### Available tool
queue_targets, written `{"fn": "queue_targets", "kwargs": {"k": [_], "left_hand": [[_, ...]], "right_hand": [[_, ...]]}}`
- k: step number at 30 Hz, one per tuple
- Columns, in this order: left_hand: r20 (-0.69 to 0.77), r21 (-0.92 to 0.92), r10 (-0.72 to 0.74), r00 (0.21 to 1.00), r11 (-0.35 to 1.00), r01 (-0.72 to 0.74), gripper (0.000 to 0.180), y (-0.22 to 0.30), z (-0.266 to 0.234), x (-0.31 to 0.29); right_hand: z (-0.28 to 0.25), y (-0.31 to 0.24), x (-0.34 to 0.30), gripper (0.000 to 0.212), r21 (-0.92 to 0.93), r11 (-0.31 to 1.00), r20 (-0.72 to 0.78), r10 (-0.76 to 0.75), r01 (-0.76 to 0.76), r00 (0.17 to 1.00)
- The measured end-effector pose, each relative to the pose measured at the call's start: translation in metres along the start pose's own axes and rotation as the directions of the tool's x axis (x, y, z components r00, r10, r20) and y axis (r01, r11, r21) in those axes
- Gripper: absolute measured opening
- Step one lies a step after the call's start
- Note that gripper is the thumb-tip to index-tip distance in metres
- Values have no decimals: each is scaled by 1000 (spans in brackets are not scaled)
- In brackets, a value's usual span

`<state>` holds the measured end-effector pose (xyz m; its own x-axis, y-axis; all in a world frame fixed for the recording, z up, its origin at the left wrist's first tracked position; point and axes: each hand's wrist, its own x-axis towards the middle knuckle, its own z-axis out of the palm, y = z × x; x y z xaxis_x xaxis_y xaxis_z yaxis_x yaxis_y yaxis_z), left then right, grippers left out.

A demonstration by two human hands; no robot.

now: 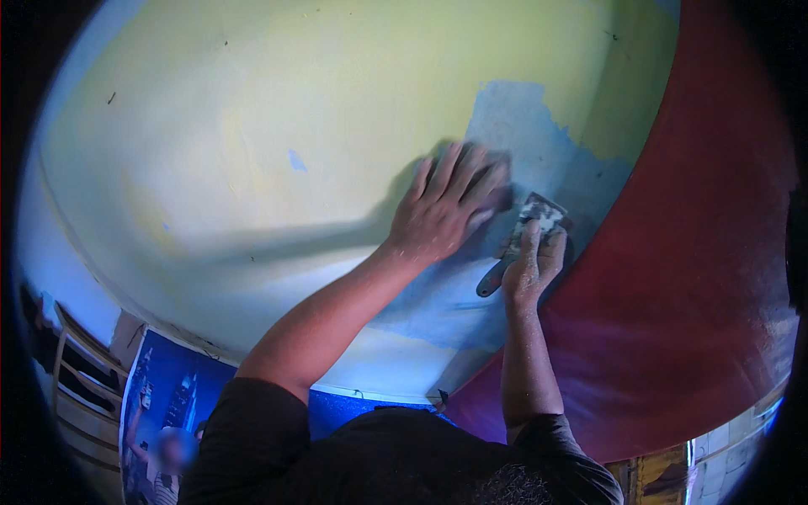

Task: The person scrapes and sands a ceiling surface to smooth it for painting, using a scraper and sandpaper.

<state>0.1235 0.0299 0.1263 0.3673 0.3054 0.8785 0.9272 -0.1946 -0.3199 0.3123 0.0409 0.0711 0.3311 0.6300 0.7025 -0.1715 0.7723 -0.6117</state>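
My left hand [442, 206] is pressed flat against the pale yellow painted surface [278, 109], its fingers stretched upward. Under its fingers and thumb is a dark flat pad [503, 189], smeared by motion, whose exact kind I cannot make out. A bare blue-grey patch [522, 114] with ragged paint edges spreads around and below that hand. To the right, my right hand [532, 265] grips a putty knife [543, 210] with a dark handle and whitish residue on its blade. The blade points upward, close to the patch. Pale dust speckles both forearms.
A dark red surface [673, 269] borders the yellow one along a curved edge at right. Wooden slats like a ladder [88, 379] stand at lower left. Near them a person [168, 467] appears before a blue picture-covered panel [181, 379].
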Motion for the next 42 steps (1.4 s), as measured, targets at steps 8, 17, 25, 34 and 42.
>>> {"fn": "queue_targets", "kwargs": {"k": [8, 17, 25, 34, 42], "left_hand": [[135, 26, -119, 984, 993, 116, 73, 7, 58, -126], [-90, -42, -388, 917, 922, 386, 87, -43, 30, -23], [-110, 70, -293, 950, 951, 301, 73, -44, 28, -12], [-71, 90, -230, 971, 968, 236, 65, -46, 26, -20], [-37, 88, -230, 972, 969, 233, 65, -38, 23, -23]], "right_hand": [[-19, 9, 7, 39, -177, 955, 331, 284, -237, 900], [7, 5, 18, 44, -485, 858, 296, -21, 169, 955], [14, 1, 24, 47, -535, 729, 369, -252, 427, 894], [18, -10, 10, 55, -623, 731, 354, -54, 279, 934], [22, -10, 11, 51, -599, 734, 328, -139, 320, 934]]}}
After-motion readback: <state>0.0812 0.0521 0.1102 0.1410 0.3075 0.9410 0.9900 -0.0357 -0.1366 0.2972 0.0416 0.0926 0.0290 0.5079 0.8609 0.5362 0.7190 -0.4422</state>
